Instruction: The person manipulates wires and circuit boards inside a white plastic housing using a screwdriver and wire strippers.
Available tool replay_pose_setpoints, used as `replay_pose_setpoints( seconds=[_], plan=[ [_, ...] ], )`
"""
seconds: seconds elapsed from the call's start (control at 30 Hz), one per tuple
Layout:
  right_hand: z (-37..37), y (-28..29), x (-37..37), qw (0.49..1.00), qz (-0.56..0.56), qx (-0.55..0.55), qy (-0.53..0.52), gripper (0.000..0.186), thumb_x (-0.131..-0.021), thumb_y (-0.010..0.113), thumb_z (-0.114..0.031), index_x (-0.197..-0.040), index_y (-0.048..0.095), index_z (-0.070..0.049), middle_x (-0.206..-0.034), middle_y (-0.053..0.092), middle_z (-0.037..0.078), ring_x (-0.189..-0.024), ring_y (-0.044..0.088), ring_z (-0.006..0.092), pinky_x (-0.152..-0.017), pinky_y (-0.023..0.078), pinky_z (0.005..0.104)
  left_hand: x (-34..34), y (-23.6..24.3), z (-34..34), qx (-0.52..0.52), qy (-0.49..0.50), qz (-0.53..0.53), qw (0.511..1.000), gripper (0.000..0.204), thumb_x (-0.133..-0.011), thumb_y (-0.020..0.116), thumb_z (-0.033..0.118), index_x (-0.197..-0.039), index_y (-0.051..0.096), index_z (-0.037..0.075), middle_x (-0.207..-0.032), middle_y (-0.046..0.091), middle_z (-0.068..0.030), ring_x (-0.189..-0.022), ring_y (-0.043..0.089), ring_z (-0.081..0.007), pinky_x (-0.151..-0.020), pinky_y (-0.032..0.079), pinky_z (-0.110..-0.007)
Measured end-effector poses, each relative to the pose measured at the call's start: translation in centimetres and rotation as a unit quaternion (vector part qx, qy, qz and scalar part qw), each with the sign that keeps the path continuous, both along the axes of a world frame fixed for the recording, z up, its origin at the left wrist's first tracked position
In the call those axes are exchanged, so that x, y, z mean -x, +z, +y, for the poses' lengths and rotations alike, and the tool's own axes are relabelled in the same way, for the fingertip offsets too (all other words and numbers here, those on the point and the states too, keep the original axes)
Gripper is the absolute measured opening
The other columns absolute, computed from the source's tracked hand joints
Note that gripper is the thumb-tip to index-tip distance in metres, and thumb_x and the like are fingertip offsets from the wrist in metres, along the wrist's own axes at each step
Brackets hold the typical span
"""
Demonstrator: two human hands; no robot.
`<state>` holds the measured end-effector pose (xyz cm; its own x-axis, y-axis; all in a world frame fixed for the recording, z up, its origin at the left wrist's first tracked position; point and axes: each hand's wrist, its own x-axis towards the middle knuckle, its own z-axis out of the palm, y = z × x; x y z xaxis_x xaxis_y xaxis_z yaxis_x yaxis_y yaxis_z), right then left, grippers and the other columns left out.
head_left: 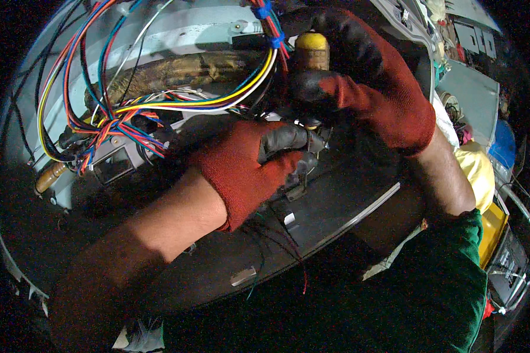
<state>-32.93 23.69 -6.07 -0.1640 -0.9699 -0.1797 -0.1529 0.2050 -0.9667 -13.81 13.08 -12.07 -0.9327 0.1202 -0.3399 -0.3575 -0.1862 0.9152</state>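
The right hand (388, 100) grips a yellow-topped handle (312, 50). Nearer, the left hand (256, 159) curls, its hold unclear. Coloured wires (115, 125) bunch left.

A tied bundle of coloured wires (116, 125) obstructs the left side; bare dark panel (350, 185) leaves passage below the right hand (377, 88).

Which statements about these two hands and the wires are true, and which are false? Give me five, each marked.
1. The right hand grips a yellow-topped handle. True.
2. The left hand is bare. False: it wears a red and black glove.
3. Blue bands wrap wires near the top of the picture. True.
4. The green sleeve is on the right arm. True.
5. The knot of wires lies right of both hands. False: it lies left of both.
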Motion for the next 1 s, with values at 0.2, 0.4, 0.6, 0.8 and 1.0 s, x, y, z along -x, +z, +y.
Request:
replay_pose_setpoints(
  seconds=[0.2,0.4,0.6,0.8,1.0],
  plan=[
    [-0.9,2.1,0.5,0.992,-0.049,-0.119,0.012,0.046,-0.095,0.061,-0.019,-0.132,0.044,0.002,-0.11,0.057,0.009,-0.095,0.055,0.0151,-0.083,0.047,0.0312,-0.1,0.6,-0.1,0.035,0.002,-0.005,0.999,0.021,-0.089,0.061,0.016,-0.107,0.067,0.008,-0.09,0.07,-0.0158,-0.082,0.068,-0.029,-0.074,0.053,-0.037],
    [1.1,1.2,0.2,0.998,0.017,-0.055,-0.017,0.049,-0.096,0.06,-0.025,-0.133,0.043,0.003,-0.109,0.058,0.01,-0.094,0.055,0.0158,-0.082,0.047,0.0317,-0.1,-0.2,0.6,0.049,0.011,0.005,0.999,0.023,-0.089,0.061,0.017,-0.109,0.066,0.006,-0.095,0.069,-0.0168,-0.089,0.068,-0.0309,-0.078,0.052,-0.038],
    [0.4,0.7,1.7,0.988,0.139,-0.01,0.059,0.049,-0.095,0.061,-0.027,-0.131,0.045,0.003,-0.103,0.061,0.013,-0.089,0.057,0.0191,-0.079,0.048,0.034,0.4,0.5,0.1,0.073,-0.019,0.027,0.997,0.023,-0.09,0.061,0.018,-0.108,0.066,0.005,-0.096,0.069,-0.0172,-0.092,0.067,-0.0314,-0.079,0.052,-0.038],
    [-1.6,3.9,-0.2,0.987,0.138,-0.066,0.053,0.039,-0.095,0.059,-0.019,-0.126,0.049,0.001,-0.096,0.063,0.011,-0.085,0.059,0.019,-0.075,0.048,0.0338,0.5,1.4,0.1,0.106,0.002,0.031,0.994,0.018,-0.09,0.059,0.017,-0.102,0.066,0.006,-0.092,0.069,-0.0165,-0.089,0.067,-0.031,-0.076,0.051,-0.037],
    [-0.8,2.9,0.0,0.993,0.081,-0.089,0.007,0.031,-0.094,0.058,-0.011,-0.121,0.051,0.001,-0.088,0.064,0.007,-0.075,0.058,0.0135,-0.067,0.048,0.0291,0.6,1.0,0.0,0.098,0.004,0.049,0.994,0.015,-0.09,0.059,0.015,-0.1,0.066,0.007,-0.089,0.068,-0.0161,-0.085,0.067,-0.0308,-0.074,0.051,-0.038]
  ],
)
